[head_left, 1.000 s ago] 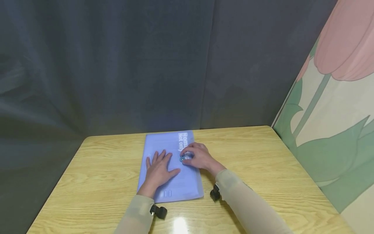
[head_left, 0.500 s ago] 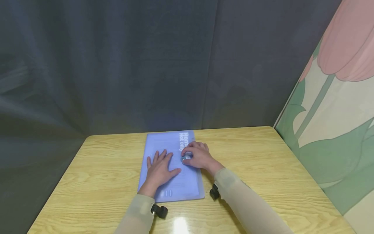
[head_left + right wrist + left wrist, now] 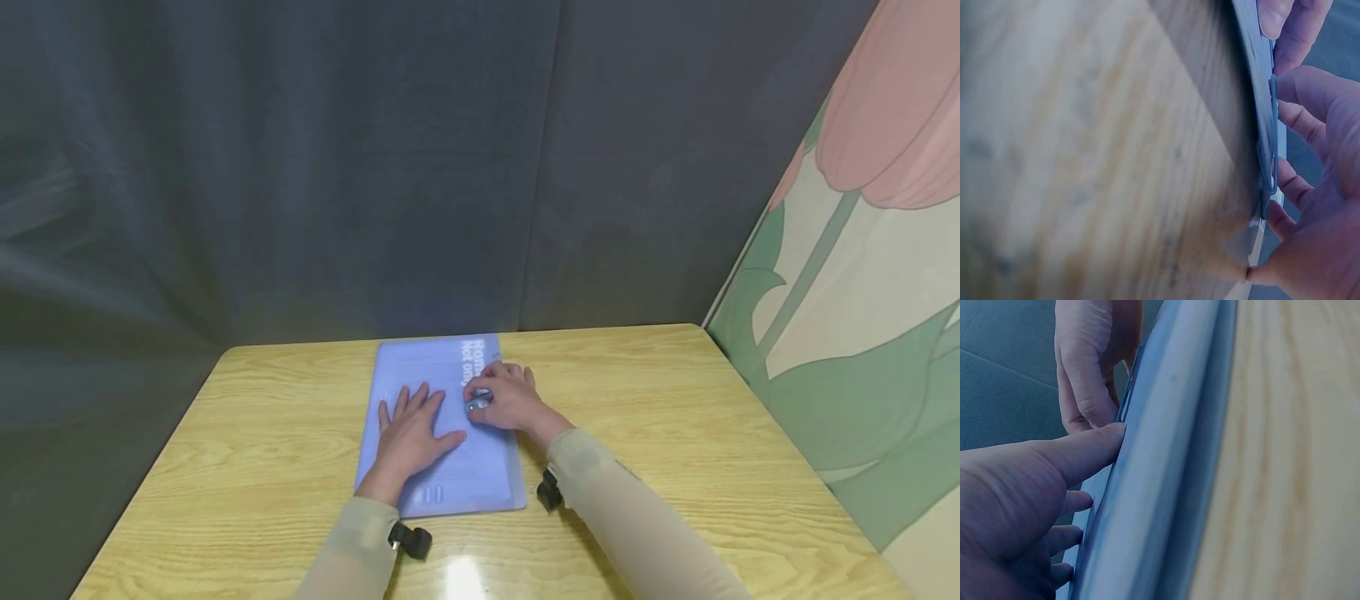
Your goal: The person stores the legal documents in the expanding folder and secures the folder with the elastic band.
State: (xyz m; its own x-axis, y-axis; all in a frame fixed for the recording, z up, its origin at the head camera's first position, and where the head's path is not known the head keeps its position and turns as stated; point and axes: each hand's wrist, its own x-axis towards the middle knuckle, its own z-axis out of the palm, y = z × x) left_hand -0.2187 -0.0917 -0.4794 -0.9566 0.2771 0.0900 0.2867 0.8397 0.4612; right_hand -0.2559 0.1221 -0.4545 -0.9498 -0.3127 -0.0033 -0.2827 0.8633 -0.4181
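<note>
A blue plastic document folder (image 3: 427, 367) with large white lettering lies on the wooden table. My left hand (image 3: 408, 446) rests on it, fingers spread and thumb pointing right. In the left wrist view the folder (image 3: 1154, 450) appears edge-on, with the left thumb along its surface. My right hand (image 3: 513, 402) is over the folder's right side, its thumb and index finger pinching a small blue piece (image 3: 476, 403) with a bright dot on it. From the right wrist, a thin rounded strip (image 3: 1274, 134) shows under the right hand's fingers; I cannot tell its kind.
The light wooden table (image 3: 637, 400) extends on both sides of the folder. A dark curtain (image 3: 375, 167) hangs behind its far edge. At the right stands a wall (image 3: 870, 317) painted with tulips. Each wrist wears a small black camera (image 3: 412, 542).
My right thumb and index finger shift slightly at the small blue piece, which tilts between them. The left hand stays in place on the folder.
</note>
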